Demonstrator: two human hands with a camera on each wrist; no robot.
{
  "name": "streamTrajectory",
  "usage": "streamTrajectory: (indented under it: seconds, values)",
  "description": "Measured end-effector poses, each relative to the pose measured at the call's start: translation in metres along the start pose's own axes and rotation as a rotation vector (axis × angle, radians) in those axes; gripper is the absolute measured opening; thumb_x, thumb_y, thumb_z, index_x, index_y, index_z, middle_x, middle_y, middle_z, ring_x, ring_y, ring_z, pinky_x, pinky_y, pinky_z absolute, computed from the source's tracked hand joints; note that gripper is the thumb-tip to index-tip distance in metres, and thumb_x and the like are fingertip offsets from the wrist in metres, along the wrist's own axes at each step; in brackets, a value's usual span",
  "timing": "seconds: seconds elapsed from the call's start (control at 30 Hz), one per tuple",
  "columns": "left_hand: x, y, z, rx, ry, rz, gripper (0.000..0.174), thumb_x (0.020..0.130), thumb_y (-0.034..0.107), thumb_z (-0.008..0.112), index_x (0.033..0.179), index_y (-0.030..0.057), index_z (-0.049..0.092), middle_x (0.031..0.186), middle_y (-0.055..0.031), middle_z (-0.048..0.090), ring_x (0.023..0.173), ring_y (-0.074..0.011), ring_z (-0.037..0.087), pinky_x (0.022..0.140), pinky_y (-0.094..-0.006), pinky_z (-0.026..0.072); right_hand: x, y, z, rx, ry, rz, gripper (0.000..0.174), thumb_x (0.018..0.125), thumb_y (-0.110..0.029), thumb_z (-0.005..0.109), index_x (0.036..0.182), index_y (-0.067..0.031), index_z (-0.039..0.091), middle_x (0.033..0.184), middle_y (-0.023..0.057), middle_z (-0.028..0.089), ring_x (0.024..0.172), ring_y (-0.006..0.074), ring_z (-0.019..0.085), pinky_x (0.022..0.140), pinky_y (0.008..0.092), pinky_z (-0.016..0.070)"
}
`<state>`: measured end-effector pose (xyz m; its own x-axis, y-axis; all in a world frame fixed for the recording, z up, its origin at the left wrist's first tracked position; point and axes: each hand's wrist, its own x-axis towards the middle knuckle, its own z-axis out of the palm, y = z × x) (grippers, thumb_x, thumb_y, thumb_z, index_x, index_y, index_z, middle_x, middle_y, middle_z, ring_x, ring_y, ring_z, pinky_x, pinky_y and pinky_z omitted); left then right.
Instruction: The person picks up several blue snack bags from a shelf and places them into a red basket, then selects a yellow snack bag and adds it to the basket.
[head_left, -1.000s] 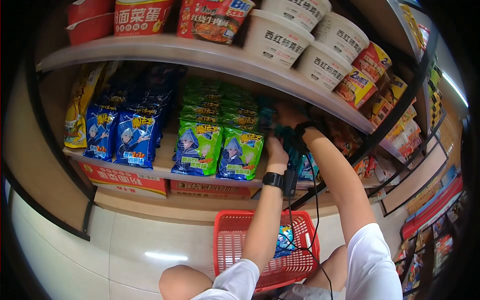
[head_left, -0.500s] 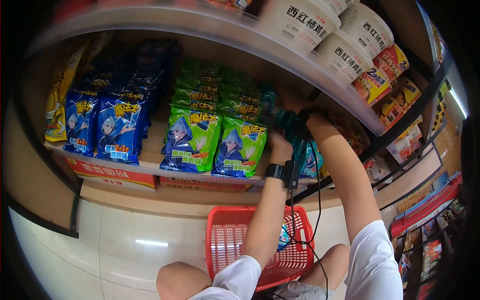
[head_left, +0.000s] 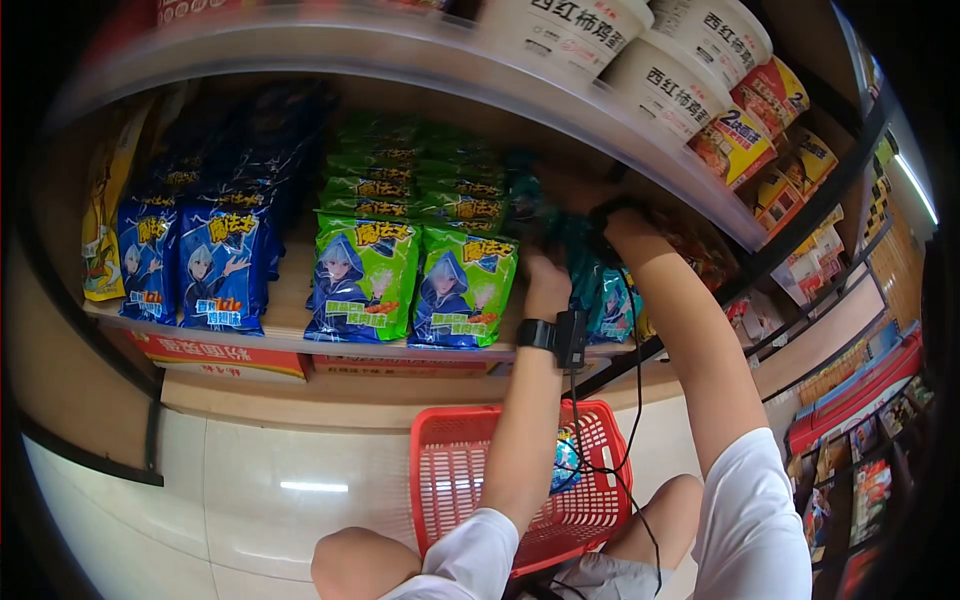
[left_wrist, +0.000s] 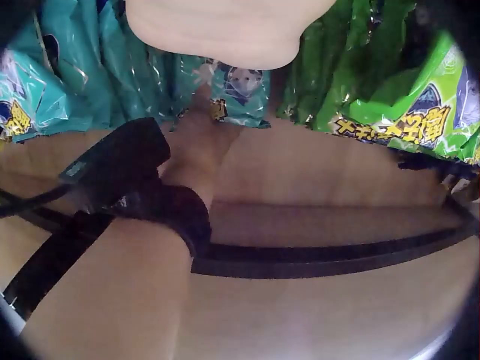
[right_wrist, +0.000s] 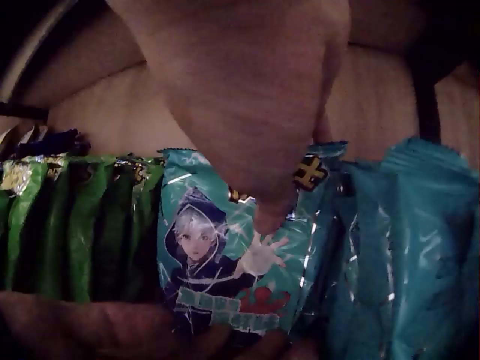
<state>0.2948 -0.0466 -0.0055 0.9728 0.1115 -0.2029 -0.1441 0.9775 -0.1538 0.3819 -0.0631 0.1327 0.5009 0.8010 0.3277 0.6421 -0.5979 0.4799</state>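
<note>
In the right wrist view, my right hand (right_wrist: 247,90) comes down over a teal snack packet (right_wrist: 206,255) with a hooded cartoon figure and pinches its upper part, the thumb across its front. My left hand (right_wrist: 90,326) crosses below, fingertips at the packet's lower edge; how they bend is cut off by the frame. Seen from the head, the left hand (head_left: 545,280) reaches into the shelf beside the green packets (head_left: 465,285), while the right hand (head_left: 575,195) is deep in shadow behind. More teal packets (right_wrist: 420,247) stand in a row alongside.
Blue packets (head_left: 225,260) fill the shelf's left part. Above runs a shelf edge (head_left: 400,75) bearing white tubs (head_left: 665,95). A red basket (head_left: 420,480) with a teal packet (head_left: 565,460) in it stands on the floor between the knees. Black cables (head_left: 637,390) hang from the wrists.
The head view has shifted, first towards the left and then slightly back. Both hands stay among the teal packets, with little visible movement of the arms.
</note>
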Motion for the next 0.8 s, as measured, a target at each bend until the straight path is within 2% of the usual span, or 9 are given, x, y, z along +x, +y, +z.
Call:
streamTrajectory:
  seconds: [0.13,0.33,0.43,0.47,0.6,0.63,0.67,0.73,0.8]
  values:
    - [-0.016,0.008,0.009,0.012,0.058,-0.027,0.045,0.097,0.043,0.049,0.135,0.0202,0.055,0.142,0.0008,0.052,0.123,-0.0198,0.046,0.106,-0.0392,0.0321,0.001,-0.013,-0.017,-0.076,0.082,-0.102,0.049,0.081,-0.010,0.068,0.129,-0.0055,0.059,0.124,0.0222,0.063,0.117,0.0392,0.060,0.102,0.0493,0.0480]
    - [-0.047,0.016,0.026,0.073,0.059,-0.002,0.051,0.096,0.043,0.049,0.141,0.0200,0.049,0.147,-0.0027,0.047,0.134,-0.0238,0.041,0.112,-0.0427,0.0261,-0.027,-0.057,-0.096,0.002,0.075,-0.054,0.041,0.086,-0.016,0.068,0.125,-0.0073,0.063,0.122,0.0196,0.066,0.114,0.0386,0.061,0.097,0.0452,0.0503]
    - [-0.066,0.008,0.036,0.078,0.034,0.033,0.044,0.096,0.036,0.048,0.131,0.0102,0.054,0.139,-0.0093,0.054,0.128,-0.0251,0.047,0.110,-0.0445,0.0312,-0.064,-0.077,-0.142,0.341,-0.006,0.132,0.038,0.089,-0.021,0.068,0.124,-0.0072,0.063,0.117,0.0183,0.068,0.110,0.0374,0.064,0.094,0.0442,0.0515]
    - [-0.076,0.007,0.038,0.130,-0.017,0.050,0.042,0.096,0.034,0.048,0.129,0.0079,0.054,0.137,-0.0102,0.056,0.125,-0.0243,0.049,0.109,-0.0423,0.0331,-0.086,-0.083,-0.155,0.410,0.145,0.064,0.034,0.091,-0.023,0.068,0.120,-0.0051,0.065,0.112,0.0190,0.069,0.103,0.0366,0.066,0.089,0.0428,0.0529]
    - [-0.141,-0.002,0.029,0.424,-0.169,0.240,0.035,0.098,0.026,0.049,0.124,0.0032,0.057,0.122,-0.0114,0.063,0.112,-0.0202,0.058,0.100,-0.0342,0.0406,-0.184,-0.117,-0.198,0.703,0.317,0.272,0.020,0.089,-0.013,0.067,0.102,0.0016,0.066,0.090,0.0169,0.069,0.084,0.0318,0.067,0.074,0.0371,0.0522]
    - [-0.161,-0.006,0.022,0.521,-0.198,0.319,0.033,0.099,0.024,0.050,0.123,0.0032,0.059,0.118,-0.0111,0.066,0.107,-0.0190,0.061,0.097,-0.0324,0.0425,-0.211,-0.124,-0.196,0.799,0.303,0.380,0.017,0.090,-0.012,0.066,0.099,0.0024,0.065,0.086,0.0151,0.067,0.078,0.0272,0.065,0.068,0.0342,0.0497]
    - [-0.179,-0.016,0.012,0.548,-0.175,0.408,0.022,0.100,0.022,0.049,0.106,0.0045,0.062,0.099,-0.0080,0.067,0.089,-0.0157,0.061,0.084,-0.0294,0.0462,-0.237,-0.130,-0.194,0.812,0.270,0.461,0.016,0.091,-0.012,0.066,0.096,0.0032,0.065,0.081,0.0142,0.064,0.070,0.0231,0.061,0.062,0.0319,0.0463]
    - [-0.213,-0.029,-0.024,0.798,-0.248,0.518,0.022,0.101,0.021,0.048,0.099,0.0029,0.060,0.091,-0.0083,0.065,0.085,-0.0154,0.061,0.081,-0.0292,0.0469,-0.283,-0.137,-0.177,0.898,0.204,0.642,0.021,0.095,-0.014,0.064,0.086,0.0043,0.062,0.072,0.0128,0.061,0.063,0.0185,0.057,0.058,0.0312,0.0435]
    - [-0.235,-0.045,-0.054,0.903,-0.270,0.351,0.022,0.102,0.018,0.047,0.090,0.0035,0.057,0.079,-0.0042,0.061,0.072,-0.0104,0.056,0.068,-0.0255,0.0457,-0.316,-0.135,-0.150,1.019,0.137,0.772,0.026,0.097,-0.017,0.061,0.082,0.0039,0.061,0.070,0.0125,0.060,0.063,0.0168,0.058,0.058,0.0319,0.0436]
